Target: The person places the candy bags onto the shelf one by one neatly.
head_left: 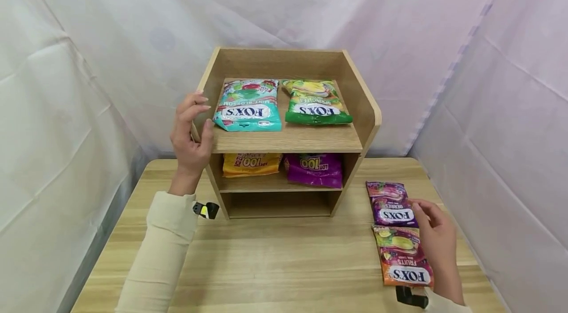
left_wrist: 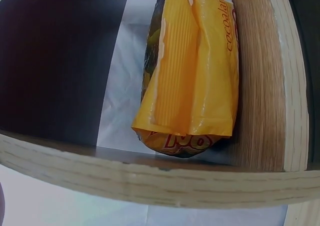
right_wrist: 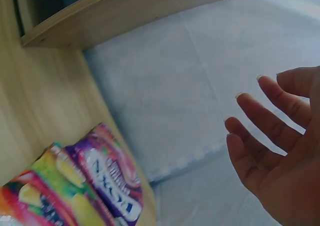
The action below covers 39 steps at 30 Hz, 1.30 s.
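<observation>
My left hand [head_left: 191, 135] is at the left side panel of a small wooden shelf [head_left: 288, 143], fingers bent loosely, fingertips overlapping the panel's edge beside a turquoise candy bag [head_left: 248, 106]. In the left wrist view that hand is almost out of frame. My right hand [head_left: 437, 239] hovers at the right of two candy bags on the table, its fingers relaxed and holding nothing in the right wrist view. Purple is the berries bag [head_left: 390, 204]; the fruits bag [head_left: 404, 256], red and orange, lies in front of it.
On the top shelf, a green and yellow candy bag [head_left: 315, 101] lies right of the turquoise one. Below are a yellow bag [head_left: 250, 165] and a purple bag [head_left: 314, 170], side by side. The wooden table [head_left: 266, 263] carries the shelf; white cloth [head_left: 284, 2] hangs around it.
</observation>
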Each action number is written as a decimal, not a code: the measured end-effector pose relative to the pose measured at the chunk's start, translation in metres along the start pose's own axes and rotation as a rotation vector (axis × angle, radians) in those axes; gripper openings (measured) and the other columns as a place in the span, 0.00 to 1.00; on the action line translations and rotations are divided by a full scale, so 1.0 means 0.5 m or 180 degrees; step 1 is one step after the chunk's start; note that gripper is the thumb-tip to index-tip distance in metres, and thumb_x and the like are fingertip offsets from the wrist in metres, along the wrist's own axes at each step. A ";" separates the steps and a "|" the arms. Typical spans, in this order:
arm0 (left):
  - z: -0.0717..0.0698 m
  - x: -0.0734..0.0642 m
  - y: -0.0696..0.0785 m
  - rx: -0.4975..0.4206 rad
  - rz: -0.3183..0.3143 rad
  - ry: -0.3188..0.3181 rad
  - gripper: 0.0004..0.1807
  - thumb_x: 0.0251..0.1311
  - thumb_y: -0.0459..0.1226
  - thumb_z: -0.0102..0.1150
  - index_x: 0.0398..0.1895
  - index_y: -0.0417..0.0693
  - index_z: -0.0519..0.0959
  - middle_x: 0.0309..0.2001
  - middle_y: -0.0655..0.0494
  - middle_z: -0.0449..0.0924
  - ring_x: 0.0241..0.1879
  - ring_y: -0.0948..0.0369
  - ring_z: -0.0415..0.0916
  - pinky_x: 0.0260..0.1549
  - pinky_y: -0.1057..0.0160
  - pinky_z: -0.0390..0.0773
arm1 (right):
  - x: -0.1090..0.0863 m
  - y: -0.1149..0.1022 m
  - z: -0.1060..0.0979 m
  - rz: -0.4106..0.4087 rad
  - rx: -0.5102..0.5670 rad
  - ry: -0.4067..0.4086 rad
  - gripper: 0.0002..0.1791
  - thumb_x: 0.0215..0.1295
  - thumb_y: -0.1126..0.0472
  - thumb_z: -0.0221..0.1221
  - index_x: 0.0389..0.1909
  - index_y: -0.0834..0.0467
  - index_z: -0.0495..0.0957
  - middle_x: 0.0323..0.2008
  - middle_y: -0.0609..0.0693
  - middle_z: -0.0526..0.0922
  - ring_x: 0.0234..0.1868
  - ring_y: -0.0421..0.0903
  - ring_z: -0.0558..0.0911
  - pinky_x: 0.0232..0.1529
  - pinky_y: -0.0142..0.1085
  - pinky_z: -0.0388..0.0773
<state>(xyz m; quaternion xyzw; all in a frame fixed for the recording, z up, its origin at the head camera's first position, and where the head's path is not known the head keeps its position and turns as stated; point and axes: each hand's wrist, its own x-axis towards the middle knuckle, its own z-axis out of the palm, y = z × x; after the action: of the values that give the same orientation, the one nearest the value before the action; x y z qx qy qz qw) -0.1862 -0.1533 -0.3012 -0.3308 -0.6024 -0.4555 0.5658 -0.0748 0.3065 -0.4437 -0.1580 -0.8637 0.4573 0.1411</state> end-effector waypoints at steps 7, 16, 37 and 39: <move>-0.005 0.006 -0.001 -0.0016 0.0041 -0.0018 0.11 0.58 0.30 0.50 0.38 0.26 0.73 0.42 0.28 0.73 0.51 0.36 0.70 0.58 0.42 0.65 | -0.008 0.045 0.015 0.0169 -0.0174 -0.0356 0.28 0.72 0.43 0.46 0.59 0.60 0.72 0.59 0.59 0.73 0.62 0.59 0.69 0.57 0.55 0.69; -0.013 0.006 -0.004 0.0035 0.0077 -0.0003 0.11 0.59 0.30 0.50 0.37 0.26 0.73 0.43 0.30 0.74 0.51 0.39 0.71 0.59 0.44 0.66 | -0.013 0.103 0.026 0.0795 -0.0392 -0.0733 0.36 0.70 0.37 0.42 0.63 0.63 0.66 0.64 0.69 0.65 0.63 0.68 0.63 0.55 0.62 0.66; -0.007 0.003 0.002 -0.0005 0.0098 -0.0016 0.09 0.58 0.28 0.49 0.37 0.26 0.73 0.42 0.29 0.73 0.52 0.39 0.71 0.59 0.43 0.65 | -0.049 0.214 0.067 0.0728 -0.1131 -0.0560 0.41 0.62 0.44 0.60 0.64 0.70 0.58 0.58 0.75 0.55 0.59 0.73 0.53 0.54 0.65 0.54; -0.006 0.001 0.002 0.0017 0.0113 -0.0034 0.09 0.58 0.28 0.49 0.37 0.26 0.73 0.42 0.29 0.73 0.51 0.38 0.71 0.59 0.43 0.66 | -0.050 0.218 0.067 0.0791 -0.1168 -0.0547 0.42 0.62 0.44 0.60 0.64 0.69 0.58 0.59 0.75 0.55 0.59 0.72 0.53 0.57 0.66 0.54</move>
<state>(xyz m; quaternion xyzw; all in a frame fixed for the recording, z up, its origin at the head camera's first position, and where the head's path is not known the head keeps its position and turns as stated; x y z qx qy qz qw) -0.1844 -0.1560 -0.3006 -0.3423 -0.6006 -0.4421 0.5715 -0.0496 0.3295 -0.5553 -0.2466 -0.9151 0.3183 -0.0213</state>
